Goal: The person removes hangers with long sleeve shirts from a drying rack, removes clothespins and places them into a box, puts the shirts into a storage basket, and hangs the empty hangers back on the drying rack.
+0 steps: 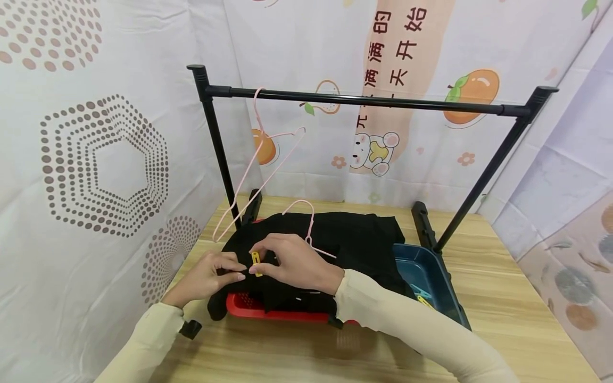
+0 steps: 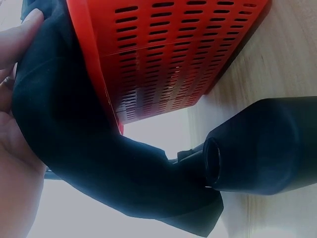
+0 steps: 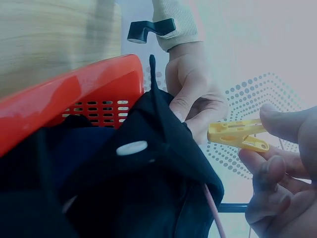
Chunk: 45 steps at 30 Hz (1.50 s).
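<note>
A black garment (image 1: 359, 234) lies draped over a red basket (image 1: 282, 315), with the hook of a pink hanger (image 1: 310, 223) rising out of it. My left hand (image 1: 208, 275) pinches the garment's edge at the left, where the right wrist view shows a raised fold of black cloth (image 3: 163, 129). Between the thumb and fingers of my right hand (image 1: 299, 263) is a yellow clothespin (image 3: 237, 133), its tip close to the left fingertips. In the left wrist view a length of black cloth (image 2: 74, 114) hangs outside the basket wall (image 2: 158, 54).
A black rack with a crossbar (image 1: 364, 100) spans the table (image 1: 507, 298); an empty pink hanger (image 1: 246, 175) hangs at its left end. To the right, a blue tray (image 1: 450, 287) holds clothespins (image 1: 423, 301). Printed curtains (image 1: 297, 48) stand behind and at the sides.
</note>
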Tool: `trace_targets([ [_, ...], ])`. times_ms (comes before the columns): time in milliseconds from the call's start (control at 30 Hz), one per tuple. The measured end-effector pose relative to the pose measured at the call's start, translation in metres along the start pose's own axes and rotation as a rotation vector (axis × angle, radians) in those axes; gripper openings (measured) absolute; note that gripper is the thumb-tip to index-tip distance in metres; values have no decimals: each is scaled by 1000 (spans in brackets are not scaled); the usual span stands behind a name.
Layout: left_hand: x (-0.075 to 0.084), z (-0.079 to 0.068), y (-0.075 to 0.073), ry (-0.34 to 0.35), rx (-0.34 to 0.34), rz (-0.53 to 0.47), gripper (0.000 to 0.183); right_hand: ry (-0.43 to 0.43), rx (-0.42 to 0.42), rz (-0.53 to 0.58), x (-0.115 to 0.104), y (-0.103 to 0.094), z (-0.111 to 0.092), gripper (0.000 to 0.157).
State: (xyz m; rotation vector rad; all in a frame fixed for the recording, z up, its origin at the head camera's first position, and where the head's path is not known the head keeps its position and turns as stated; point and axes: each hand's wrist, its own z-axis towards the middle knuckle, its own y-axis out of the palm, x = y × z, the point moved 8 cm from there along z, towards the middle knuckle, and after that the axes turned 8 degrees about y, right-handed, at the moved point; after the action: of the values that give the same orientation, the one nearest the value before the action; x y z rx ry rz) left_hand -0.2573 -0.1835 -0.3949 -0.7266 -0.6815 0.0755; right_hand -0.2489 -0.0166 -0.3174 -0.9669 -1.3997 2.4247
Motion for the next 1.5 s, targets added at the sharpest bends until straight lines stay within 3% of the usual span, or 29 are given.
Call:
trace_targets([
  [367, 0, 0, 0, 28, 0, -4, 19, 20, -7, 14, 15, -5, -17, 36],
  [633, 0, -1, 1, 55, 12, -9, 23, 14, 34, 69, 21, -16, -27, 35],
  [1500, -1, -2, -1, 19, 7, -72, 20, 67, 100, 114, 46, -48, -65, 33],
])
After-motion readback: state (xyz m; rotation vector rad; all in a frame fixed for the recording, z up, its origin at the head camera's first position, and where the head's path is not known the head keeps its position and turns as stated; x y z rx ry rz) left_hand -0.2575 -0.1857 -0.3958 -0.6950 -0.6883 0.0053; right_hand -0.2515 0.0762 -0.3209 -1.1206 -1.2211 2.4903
